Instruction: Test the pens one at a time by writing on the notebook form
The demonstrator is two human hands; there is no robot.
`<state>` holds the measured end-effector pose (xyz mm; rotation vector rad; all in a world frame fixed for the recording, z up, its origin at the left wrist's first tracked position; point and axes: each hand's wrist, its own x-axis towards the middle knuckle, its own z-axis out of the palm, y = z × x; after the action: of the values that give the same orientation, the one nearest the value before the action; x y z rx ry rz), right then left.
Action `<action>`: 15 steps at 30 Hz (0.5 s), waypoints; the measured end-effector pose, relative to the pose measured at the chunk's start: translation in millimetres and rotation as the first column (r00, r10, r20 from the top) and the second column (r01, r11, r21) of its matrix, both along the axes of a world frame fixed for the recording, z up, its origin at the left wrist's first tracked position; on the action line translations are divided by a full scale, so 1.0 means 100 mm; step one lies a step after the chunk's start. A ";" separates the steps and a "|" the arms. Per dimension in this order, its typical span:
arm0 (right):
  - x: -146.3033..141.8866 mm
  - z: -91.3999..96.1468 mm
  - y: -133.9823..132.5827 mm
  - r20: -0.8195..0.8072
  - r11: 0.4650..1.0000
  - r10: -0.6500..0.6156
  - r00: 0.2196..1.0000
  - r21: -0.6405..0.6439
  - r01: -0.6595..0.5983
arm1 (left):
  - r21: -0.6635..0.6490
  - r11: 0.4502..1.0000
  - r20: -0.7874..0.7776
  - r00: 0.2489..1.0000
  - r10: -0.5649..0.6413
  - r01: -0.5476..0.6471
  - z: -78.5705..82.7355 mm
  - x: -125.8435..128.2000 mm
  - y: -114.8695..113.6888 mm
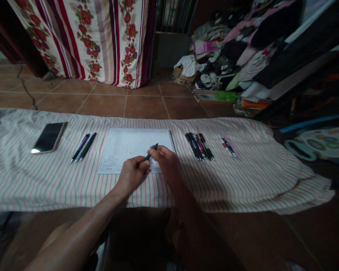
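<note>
Above the lower part of a spiral notebook (141, 137), a dark pen (151, 152) is held at a slant between both my hands. My left hand (133, 171) pinches its lower end. The fingers of my right hand (166, 158) close on its upper part, whose tip points up and to the right. The notebook lies open-faced with printed text down its left side and its coil along the right. To its left rest several pens (84, 147), one purple. On its right is a bunch of mostly black pens (199, 146), with slim pink and white pens (228, 146) farther over.
A phone (49, 138) lies at the left on the striped cloth (243, 180) that covers the low table. Beyond are a tiled floor (141, 105), a floral curtain (107, 41) and a heap of clothes (228, 49). A blue-edged item (322, 139) stands at the right.
</note>
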<state>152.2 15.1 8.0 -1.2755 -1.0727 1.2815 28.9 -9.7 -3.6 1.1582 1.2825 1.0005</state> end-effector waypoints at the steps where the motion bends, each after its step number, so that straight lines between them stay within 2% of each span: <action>1: 0.00 0.01 -0.01 -0.002 1.000 0.002 1.000 0.003 -0.002 | -0.006 1.000 0.017 1.000 -0.001 0.001 0.02 0.00 0.00; 7: 0.06 0.01 -0.03 -0.095 0.996 0.091 0.991 0.013 -0.090 | -0.156 0.985 0.256 0.966 -0.038 0.080 0.15 0.02 0.00; 15: 0.12 -0.04 -0.01 -0.135 0.982 0.189 0.973 0.037 -0.186 | -0.165 0.972 0.362 0.927 -0.097 0.166 0.15 -0.04 0.00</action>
<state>164.2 14.4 4.4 -1.0703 -1.1260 1.4717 25.2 -9.9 11.8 0.8573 0.9763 0.9128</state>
